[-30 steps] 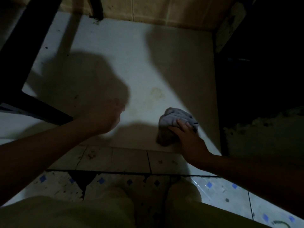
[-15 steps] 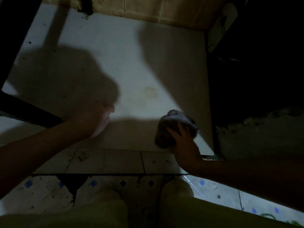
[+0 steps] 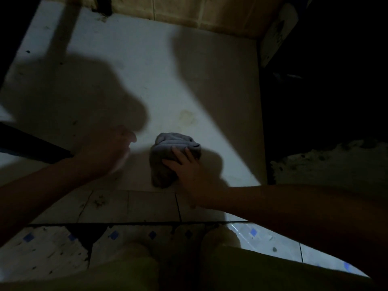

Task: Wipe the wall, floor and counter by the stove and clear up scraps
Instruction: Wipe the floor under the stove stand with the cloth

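Step in hand: wiping the floor. Your right hand point(image 3: 189, 171) presses the grey cloth point(image 3: 168, 143) onto the white floor point(image 3: 147, 59) at centre frame, fingers point(image 3: 174, 151) laid straight across it. Your left hand point(image 3: 105, 152) hovers beside the cloth, blurred; its grip cannot be determined. Next move, as judged: stroke upward over the yellowish stain point(image 3: 186, 117).

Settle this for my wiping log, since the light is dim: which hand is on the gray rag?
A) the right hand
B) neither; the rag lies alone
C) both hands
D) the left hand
A: the right hand rests on the gray rag with its fingers spread over it, while the left hand is apart from it, off to its left.
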Demonstrator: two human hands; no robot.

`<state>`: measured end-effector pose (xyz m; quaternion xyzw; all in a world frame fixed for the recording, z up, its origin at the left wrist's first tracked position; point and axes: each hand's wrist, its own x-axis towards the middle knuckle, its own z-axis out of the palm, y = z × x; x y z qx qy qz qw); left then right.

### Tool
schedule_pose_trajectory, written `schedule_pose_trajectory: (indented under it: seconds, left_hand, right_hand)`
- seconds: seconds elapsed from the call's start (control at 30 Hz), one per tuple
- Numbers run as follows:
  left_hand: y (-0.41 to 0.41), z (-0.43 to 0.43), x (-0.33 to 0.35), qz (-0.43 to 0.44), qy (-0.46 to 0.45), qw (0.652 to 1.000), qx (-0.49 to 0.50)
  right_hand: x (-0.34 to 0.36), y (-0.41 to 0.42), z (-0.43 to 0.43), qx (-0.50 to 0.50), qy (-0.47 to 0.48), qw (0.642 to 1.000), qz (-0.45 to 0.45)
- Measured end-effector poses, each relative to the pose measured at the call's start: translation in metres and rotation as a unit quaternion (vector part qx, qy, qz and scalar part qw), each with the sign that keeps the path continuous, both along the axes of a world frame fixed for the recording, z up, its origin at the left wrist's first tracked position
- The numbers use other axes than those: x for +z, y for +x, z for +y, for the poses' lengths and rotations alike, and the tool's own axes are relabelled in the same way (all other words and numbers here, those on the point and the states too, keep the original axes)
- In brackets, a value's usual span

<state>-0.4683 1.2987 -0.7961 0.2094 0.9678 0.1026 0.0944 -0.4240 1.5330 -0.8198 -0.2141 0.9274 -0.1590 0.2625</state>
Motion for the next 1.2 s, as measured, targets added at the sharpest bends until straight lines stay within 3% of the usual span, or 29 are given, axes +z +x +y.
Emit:
schedule_pose_trajectory:
  seconds: [0.17,0.33,0.43,0.6,0.77,1.03,1.2]
  left_hand:
    - [-0.007,0.003,-0.013,0.003,0.009,1.000,-0.014]
    - [-0.018,0.020,-0.032,0.017,0.005,1.000,0.001]
    - [-0.022,0.033,-0.036,-0.001,-0.016,1.000,0.024]
    - [-0.016,0.021,-0.031,-0.008,-0.017,1.000,-0.023]
    - [-0.006,0.006,-0.016,-0.010,0.011,1.000,0.002]
    - [0.008,-0.011,0.013,-0.044,-0.004,0.998,0.044]
    - [0.020,-0.024,0.020,-0.056,0.013,0.994,0.095]
  right_hand:
    - [-0.003,0.012,0.037,-0.066,-0.054,0.996,0.021]
    - [-0.002,0.031,0.082,-0.163,-0.014,0.986,0.032]
    - [0.000,0.047,0.101,-0.244,0.000,0.969,0.036]
    - [-0.002,0.053,0.096,-0.347,-0.028,0.937,0.034]
    - [-0.005,0.041,0.080,-0.329,-0.029,0.943,0.022]
    - [0.002,-0.016,0.024,-0.176,-0.017,0.983,0.045]
    - [0.002,-0.042,-0.016,-0.161,-0.025,0.985,0.060]
